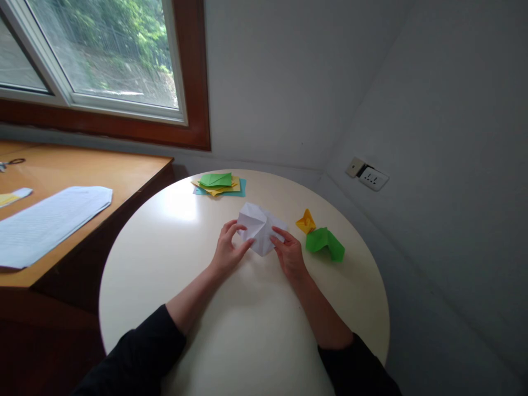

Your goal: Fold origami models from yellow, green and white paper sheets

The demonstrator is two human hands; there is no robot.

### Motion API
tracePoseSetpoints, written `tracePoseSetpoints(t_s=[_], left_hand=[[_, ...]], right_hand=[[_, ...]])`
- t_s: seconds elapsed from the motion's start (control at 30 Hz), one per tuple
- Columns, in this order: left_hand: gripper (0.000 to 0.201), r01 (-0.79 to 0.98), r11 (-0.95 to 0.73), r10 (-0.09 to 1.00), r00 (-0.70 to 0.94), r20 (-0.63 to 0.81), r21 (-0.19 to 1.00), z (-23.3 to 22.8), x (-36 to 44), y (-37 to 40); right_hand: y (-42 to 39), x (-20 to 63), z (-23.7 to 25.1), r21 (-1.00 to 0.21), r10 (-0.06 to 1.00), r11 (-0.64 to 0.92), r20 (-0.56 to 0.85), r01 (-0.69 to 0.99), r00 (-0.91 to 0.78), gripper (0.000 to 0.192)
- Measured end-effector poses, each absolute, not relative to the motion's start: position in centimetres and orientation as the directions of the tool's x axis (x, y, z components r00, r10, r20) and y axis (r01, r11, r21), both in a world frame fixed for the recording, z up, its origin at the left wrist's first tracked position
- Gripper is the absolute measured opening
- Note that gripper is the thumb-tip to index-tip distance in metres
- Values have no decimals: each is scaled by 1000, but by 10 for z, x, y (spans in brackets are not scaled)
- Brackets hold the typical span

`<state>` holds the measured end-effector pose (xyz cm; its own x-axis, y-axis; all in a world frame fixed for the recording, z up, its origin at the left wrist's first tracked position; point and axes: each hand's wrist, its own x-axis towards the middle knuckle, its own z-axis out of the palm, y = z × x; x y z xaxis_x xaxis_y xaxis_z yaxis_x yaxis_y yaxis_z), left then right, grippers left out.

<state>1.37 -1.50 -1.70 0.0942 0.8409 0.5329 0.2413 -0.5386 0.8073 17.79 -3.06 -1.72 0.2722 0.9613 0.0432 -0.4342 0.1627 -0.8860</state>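
A creased white sheet of paper point(259, 224) is held between my two hands over the round table. Its folds meet near the middle, and a part of it spreads out behind my right fingers. My left hand point(229, 247) grips the left edge, thumb at the front and fingers curled at the side. On the right edge, my right hand point(289, 253) pinches the paper between thumb and fingers. Just right of that hand lie a small folded orange paper piece point(306, 221) and a bent green folded paper point(325, 243), close together.
The round cream table point(140, 275) carries a stack of green, yellow and blue papers point(216, 182) at its far side. A wooden desk point(136, 165) at left holds white sheets point(58, 220) and scissors point(14, 162). A wall socket point(373, 178) is at right.
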Motion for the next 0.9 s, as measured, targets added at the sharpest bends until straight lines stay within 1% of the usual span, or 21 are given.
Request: tracePoseSetpoints(t_s=[0.1,0.2,0.33,0.53,0.73,0.9], left_hand=[[33,266,-543,839,138,526,796,-17,15,-17],[35,247,-538,843,143,519,806,-17,16,-19],[28,214,-533,846,129,517,819,-15,17,-20],[16,90,-509,860,93,502,856,-17,18,-17],[8,94,-531,847,75,526,842,-22,19,-14],[7,61,-494,870,54,491,868,-18,19,-16]], right_hand=[[-31,177,-17,-893,961,162,46,-420,273,37],[-31,177,-16,-900,963,159,52,-405,263,37],[-31,177,-18,-904,966,159,59,-397,252,38],[-29,177,-20,-907,964,175,80,-382,252,40],[-29,177,-22,-910,969,174,91,-376,229,37],[-28,178,-25,-926,976,163,102,-340,191,37]])
